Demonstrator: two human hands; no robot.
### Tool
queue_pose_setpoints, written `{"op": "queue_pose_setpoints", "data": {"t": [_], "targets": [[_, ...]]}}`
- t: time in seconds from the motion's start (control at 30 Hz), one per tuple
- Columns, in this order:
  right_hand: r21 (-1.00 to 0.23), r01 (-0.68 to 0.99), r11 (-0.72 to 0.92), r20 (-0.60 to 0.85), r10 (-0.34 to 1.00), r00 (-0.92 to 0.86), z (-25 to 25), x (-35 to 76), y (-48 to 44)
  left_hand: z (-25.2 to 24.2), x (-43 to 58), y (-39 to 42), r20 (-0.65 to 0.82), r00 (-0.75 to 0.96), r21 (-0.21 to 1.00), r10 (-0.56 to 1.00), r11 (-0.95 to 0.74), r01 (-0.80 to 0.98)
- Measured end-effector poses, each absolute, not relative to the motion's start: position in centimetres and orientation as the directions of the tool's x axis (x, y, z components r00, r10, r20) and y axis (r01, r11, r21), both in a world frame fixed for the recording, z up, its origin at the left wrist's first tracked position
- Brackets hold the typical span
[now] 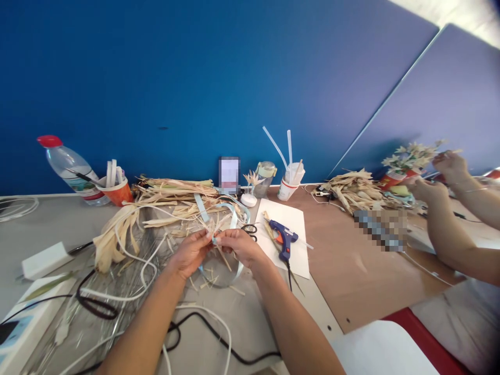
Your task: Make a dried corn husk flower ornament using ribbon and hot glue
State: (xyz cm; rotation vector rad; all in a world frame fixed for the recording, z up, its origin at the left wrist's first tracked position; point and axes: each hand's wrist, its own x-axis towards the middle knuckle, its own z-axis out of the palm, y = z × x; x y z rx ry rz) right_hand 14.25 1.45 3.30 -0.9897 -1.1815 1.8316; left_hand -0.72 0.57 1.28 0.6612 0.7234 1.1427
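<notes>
With the fingers of your left hand (191, 253) and right hand (239, 246), you are pinching pale husk strips (212, 227) above the bench (250, 312); the glue gun (287, 240) is lying on paper (287, 211) to their right.

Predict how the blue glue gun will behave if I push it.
The blue glue gun looks rigid, with a hard, plastic-looking body. It appears to lie on its side, so it would probably slide rather than roll, perhaps shifting the white paper beneath. The black cord trailing from it may tug.
</notes>
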Motion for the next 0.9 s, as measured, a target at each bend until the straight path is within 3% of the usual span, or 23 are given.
{"op": "queue_pose_setpoints", "data": {"t": [0.27,0.53,0.7,0.9], "targets": [[-0.980,0.028,-0.196,-0.197,0.953,-0.229,3.4,13.4,0.8,0.7,-0.8,0.7,-0.187,0.213,0.785,0.959,0.276,-0.555],[-0.939,-0.207,-0.275,-0.202,0.927,-0.318,4.0,13.2,0.6,0.9,-0.6,0.2,-0.190,0.256,0.623,0.948,0.319,-0.715],[-0.914,-0.278,-0.296,-0.190,0.917,-0.351,3.6,13.6,1.1,1.2,-0.4,0.1,-0.128,0.293,0.674,0.948,0.300,-0.676],[-0.941,-0.185,-0.284,-0.220,0.927,-0.304,3.1,13.4,1.3,1.0,-0.1,0.2,-0.152,0.273,0.723,0.950,0.295,-0.625]]}}
